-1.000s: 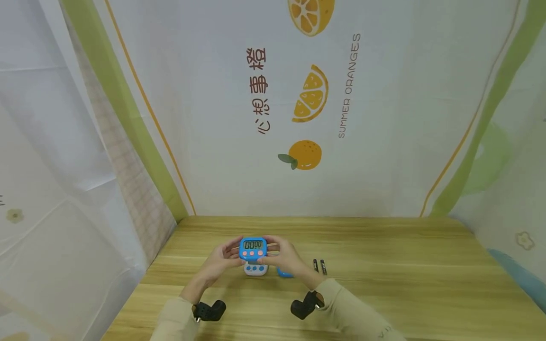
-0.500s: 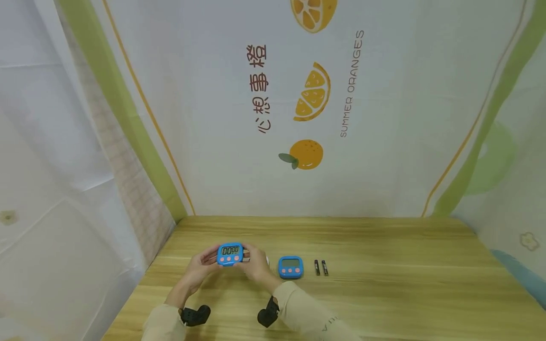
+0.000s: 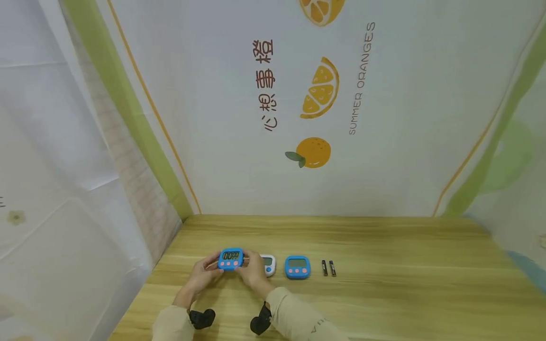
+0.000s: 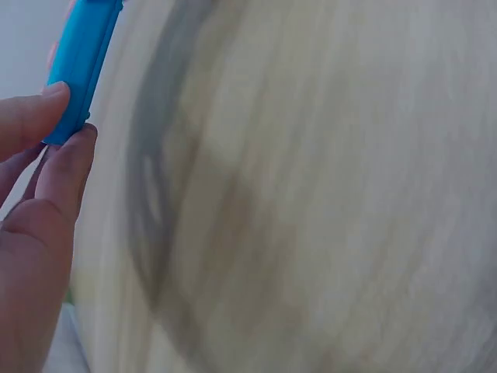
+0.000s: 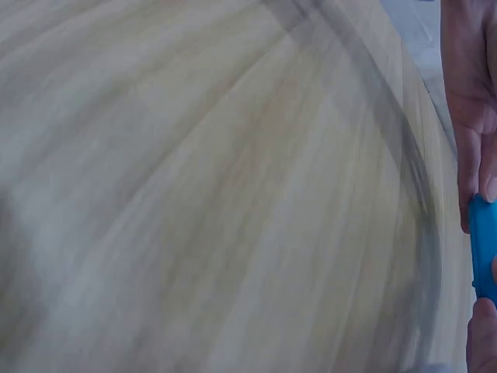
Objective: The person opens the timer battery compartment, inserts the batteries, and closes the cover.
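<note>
Both hands hold a blue digital timer (image 3: 231, 259) with pink buttons, its screen facing the head camera and reading 00:00. My left hand (image 3: 200, 277) pinches its left edge, thumb on the front and fingers behind. On the opposite edge, my right hand (image 3: 254, 273) grips it the same way. In the left wrist view the blue timer (image 4: 81, 70) appears edge-on between thumb and fingertips. Only a strip of the timer (image 5: 485, 245) shows at the right wrist view's border. Just right of the right hand lies a white timer (image 3: 269, 265) with blue buttons, partly hidden by that hand.
A second blue timer (image 3: 297, 267) with a blank screen lies on the wooden table (image 3: 384, 284). To its right are two small black batteries (image 3: 329, 268), side by side. A white curtain (image 3: 213, 142) printed with oranges hangs behind the table's far edge.
Both hands have carried the blue timer leftward and slightly down, away from in front of the white timer. The second blue timer, earlier partly covered by the right arm, is now fully visible.
</note>
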Demonstrator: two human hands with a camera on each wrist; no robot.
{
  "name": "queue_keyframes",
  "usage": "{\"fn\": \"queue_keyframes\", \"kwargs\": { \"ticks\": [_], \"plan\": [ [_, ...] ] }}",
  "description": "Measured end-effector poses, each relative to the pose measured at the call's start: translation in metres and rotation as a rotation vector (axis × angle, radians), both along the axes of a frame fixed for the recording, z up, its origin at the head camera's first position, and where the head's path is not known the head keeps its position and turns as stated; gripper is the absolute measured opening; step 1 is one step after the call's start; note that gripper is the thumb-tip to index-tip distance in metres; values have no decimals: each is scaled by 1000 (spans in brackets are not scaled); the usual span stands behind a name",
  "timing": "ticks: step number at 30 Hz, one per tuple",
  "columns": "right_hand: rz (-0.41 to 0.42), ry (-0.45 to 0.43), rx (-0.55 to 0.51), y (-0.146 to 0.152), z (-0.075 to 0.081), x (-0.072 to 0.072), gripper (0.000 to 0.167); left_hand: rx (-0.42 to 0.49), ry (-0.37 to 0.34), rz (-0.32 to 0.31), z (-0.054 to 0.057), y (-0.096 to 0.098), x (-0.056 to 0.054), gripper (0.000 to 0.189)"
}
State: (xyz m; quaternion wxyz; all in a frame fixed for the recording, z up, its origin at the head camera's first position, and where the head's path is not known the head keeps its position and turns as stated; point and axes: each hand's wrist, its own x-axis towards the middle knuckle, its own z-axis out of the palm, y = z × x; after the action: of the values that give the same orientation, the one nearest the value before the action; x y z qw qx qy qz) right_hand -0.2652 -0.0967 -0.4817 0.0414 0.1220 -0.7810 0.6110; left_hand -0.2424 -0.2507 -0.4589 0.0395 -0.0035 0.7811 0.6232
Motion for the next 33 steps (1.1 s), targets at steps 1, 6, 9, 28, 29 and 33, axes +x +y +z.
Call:
{"fn": "queue_keyframes", "kwargs": {
  "ticks": [1, 6, 9, 28, 29, 33],
  "plan": [
    [-6, 5, -5, -1, -1, 0, 43, 1, -6, 12, -1, 0, 0, 54],
    [-29, 10, 1, -7, -1, 3, 43, 26, -22, 45, -8, -2, -3, 53],
    [-25, 5, 9, -8, 0, 6, 42, 18, -14, 50, -13, -2, -5, 53],
    [51, -69, 203, -11, 5, 11, 45, -142, 13, 109, -20, 1, -7, 50],
    [51, -73, 208, -11, 5, 11, 46, -144, 14, 108, -20, 2, -7, 50],
    [51, -77, 205, -12, 7, 11, 50, -153, 13, 101, -21, 3, -8, 51]
  ]
}}
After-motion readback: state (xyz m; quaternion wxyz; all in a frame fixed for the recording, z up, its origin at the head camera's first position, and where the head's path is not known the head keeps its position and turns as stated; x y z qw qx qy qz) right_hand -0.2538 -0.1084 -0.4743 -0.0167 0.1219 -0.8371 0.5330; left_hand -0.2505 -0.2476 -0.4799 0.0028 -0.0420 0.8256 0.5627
